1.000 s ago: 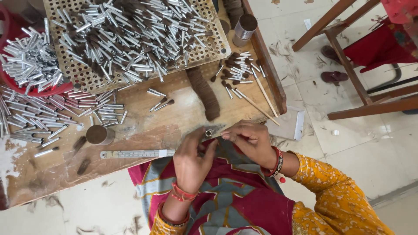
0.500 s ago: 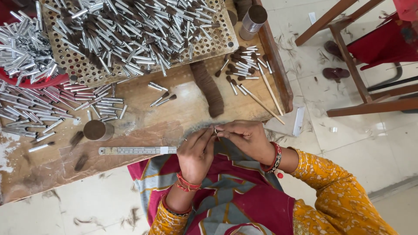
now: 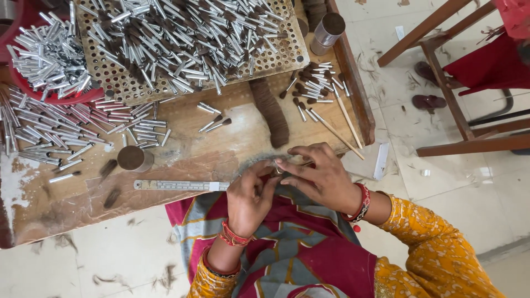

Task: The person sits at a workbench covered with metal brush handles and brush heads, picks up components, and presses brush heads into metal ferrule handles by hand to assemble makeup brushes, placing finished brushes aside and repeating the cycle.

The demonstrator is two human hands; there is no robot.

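While both hands met at the desk (image 3: 182,160) edge, the right hand (image 3: 323,176) and left hand (image 3: 249,196) pinched one small metal tube (image 3: 277,168) between their fingertips.

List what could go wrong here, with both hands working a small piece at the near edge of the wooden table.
1. Both the left hand and right hand pinch a small piece right at the table's near edge; if it slips, it likely lands on the lap or floor.
2. The metal ruler lies along that edge beside the left hand; a nudge could knock it off.
3. The thin sticks lie just beyond the right hand, easily swept aside.
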